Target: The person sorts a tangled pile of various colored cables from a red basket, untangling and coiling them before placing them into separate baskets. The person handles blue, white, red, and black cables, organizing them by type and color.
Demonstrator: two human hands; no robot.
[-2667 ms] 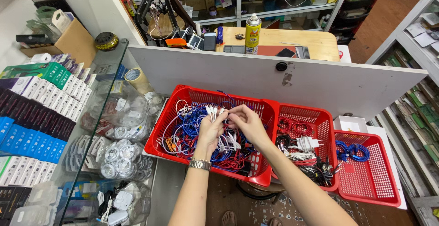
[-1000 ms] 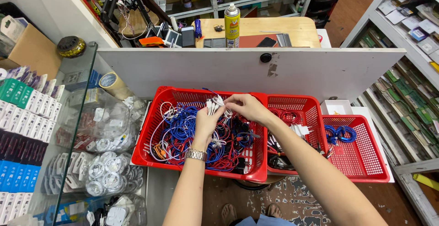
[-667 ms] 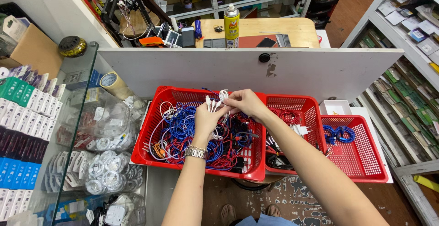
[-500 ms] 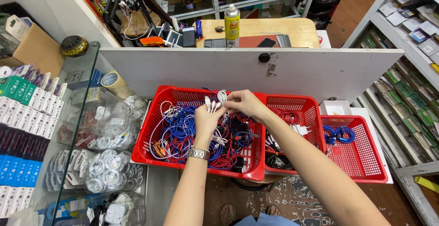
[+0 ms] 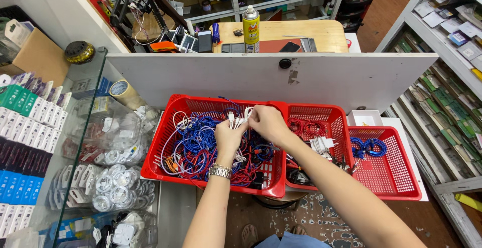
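Note:
My left hand (image 5: 228, 136), with a metal watch on the wrist, holds a bunch of white cable ends (image 5: 236, 120) above a large red basket (image 5: 159, 150). That basket is full of tangled blue, red and white cables (image 5: 198, 147). My right hand (image 5: 268, 122) pinches the same white cable ends from the right, its fingertips touching the left hand's.
A middle red basket (image 5: 337, 118) holds red cables and white plugs. A smaller red basket (image 5: 401, 177) holds a blue cable coil. A white board (image 5: 351, 80) stands behind them, with a wooden desk and spray can (image 5: 250, 23) beyond. Bagged cables (image 5: 108, 188) and boxes lie left.
Both hands have stayed over the large basket with the white cable ends, shifting slightly; the right hand's fingers have closed in onto the bunch held by the left.

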